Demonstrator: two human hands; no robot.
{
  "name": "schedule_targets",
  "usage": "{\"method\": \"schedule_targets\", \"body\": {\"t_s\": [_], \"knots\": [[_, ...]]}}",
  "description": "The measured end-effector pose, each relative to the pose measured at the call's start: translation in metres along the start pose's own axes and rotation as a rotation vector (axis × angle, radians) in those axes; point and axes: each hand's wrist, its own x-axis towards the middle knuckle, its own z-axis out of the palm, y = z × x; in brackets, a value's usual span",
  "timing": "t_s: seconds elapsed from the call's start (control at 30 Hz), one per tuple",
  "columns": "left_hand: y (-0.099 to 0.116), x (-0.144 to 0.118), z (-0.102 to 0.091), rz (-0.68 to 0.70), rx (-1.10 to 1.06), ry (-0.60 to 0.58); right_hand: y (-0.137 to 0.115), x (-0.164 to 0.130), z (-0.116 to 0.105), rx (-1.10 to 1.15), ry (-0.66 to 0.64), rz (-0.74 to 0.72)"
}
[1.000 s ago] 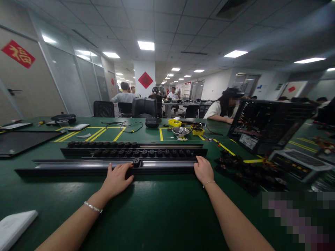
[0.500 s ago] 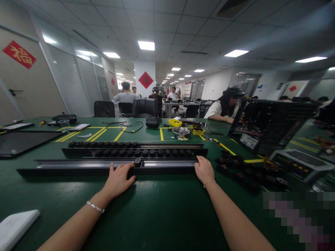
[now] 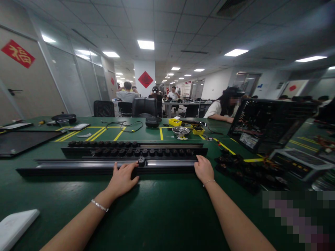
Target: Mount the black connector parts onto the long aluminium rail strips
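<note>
A long black rail (image 3: 78, 166) with a shiny inner channel lies crosswise on the green table. Inside its channel sits a small black round part (image 3: 141, 161); its exact kind is too small to tell. My left hand (image 3: 123, 179) rests over the rail's front edge with fingers apart, the index fingertip against the left side of that part. At the rail's right end, my right hand (image 3: 204, 169) is closed around it, fingers curled and thumb side up. Behind it stands a second black rail (image 3: 78, 151) lined with several similar round parts.
To the right lie a heap of dark parts (image 3: 243, 169), an open computer case (image 3: 269, 125) and a grey power supply (image 3: 293, 162). A metal bowl (image 3: 181, 131) and yellow tray (image 3: 175, 122) stand farther back. A white object (image 3: 17, 226) is front left. Across the table sits a person (image 3: 222, 106).
My left hand has slid slightly right along the rail, and the small round part has shifted right with it. My right hand has stayed at the rail's end.
</note>
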Motion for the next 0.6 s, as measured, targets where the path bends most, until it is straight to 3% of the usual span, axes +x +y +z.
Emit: {"method": "schedule_targets", "body": {"t_s": [0.6], "knots": [[0.0008, -0.0006, -0.0007, 0.024, -0.011, 0.004, -0.0041, 0.0002, -0.0059, 0.000, -0.016, 0.034]]}}
